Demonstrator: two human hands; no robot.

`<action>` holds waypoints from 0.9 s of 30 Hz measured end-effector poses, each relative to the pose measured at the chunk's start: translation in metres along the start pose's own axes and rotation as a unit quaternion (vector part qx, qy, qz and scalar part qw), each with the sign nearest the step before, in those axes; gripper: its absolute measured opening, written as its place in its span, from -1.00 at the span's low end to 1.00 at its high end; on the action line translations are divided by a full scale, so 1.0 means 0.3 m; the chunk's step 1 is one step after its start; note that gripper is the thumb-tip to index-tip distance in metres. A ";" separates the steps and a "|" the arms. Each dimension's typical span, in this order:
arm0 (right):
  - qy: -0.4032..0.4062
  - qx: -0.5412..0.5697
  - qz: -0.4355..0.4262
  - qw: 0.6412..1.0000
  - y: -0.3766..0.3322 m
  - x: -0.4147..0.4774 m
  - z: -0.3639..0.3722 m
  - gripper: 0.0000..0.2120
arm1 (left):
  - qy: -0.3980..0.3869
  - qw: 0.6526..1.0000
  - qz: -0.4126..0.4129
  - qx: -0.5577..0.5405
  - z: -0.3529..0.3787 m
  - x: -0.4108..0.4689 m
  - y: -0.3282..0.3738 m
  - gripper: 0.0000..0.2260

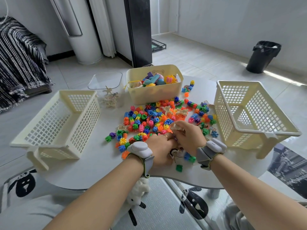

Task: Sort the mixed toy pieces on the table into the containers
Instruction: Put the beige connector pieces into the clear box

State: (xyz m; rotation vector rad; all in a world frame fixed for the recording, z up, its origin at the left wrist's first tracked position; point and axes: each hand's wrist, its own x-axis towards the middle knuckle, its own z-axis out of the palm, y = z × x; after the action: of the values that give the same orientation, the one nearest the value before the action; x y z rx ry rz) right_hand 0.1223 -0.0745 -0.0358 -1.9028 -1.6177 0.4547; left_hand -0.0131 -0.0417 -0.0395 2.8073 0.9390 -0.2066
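A person's two hands meet over a heap of brightly coloured interlocking plastic blocks (149, 120) at the middle of a white worktop (86, 168). The right hand (187, 136) lies partly across the left hand (159, 146), hiding the left fingertips, so whether the left hand grips anything cannot be told. The right hand pinches a flat beige wooden cut-out piece (176, 127) between thumb and fingers, just above the near edge of the heap. Below the two palms sits a small dark-and-white figure (174, 152), too shadowed to make out, with a single green block (179, 168) just beside it, nearer the worktop's front edge.

A cream lattice-walled plastic basket (83, 127) stands at the left of the worktop, and a second cream lattice basket (265, 113) at the right, its near corner overhanging the edge. No toy pieces show inside either. Behind the heap, a solid-walled cream plastic bin (154, 93) holds a jumble of larger toys in teal, purple, pink and yellow. Left of the bin is a clear plastic tub (106, 80), with pale star-shaped wooden pieces (110, 100) clustered in front of it; whether they lie inside it or on the worktop is unclear.
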 end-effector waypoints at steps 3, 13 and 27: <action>0.005 0.004 0.001 1.000 -0.001 0.010 -0.004 -0.76 | 0.020 0.999 -0.013 -0.048 -0.012 -0.006 -0.023 -0.60; 0.015 0.066 -0.029 0.997 -0.105 0.128 -0.008 -0.84 | 0.103 0.983 -0.071 -0.131 -0.147 -0.050 -0.183 -0.54; 0.060 0.104 -0.014 0.993 -0.449 0.476 0.101 -0.82 | 0.216 0.949 -0.194 -0.119 -0.377 -0.087 -0.530 -0.65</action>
State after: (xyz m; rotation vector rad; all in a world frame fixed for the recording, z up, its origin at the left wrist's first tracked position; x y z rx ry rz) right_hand 0.0290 0.0823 0.0428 -1.7174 -1.4579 0.4687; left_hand -0.1218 0.0916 0.0564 2.4589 1.4948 0.4657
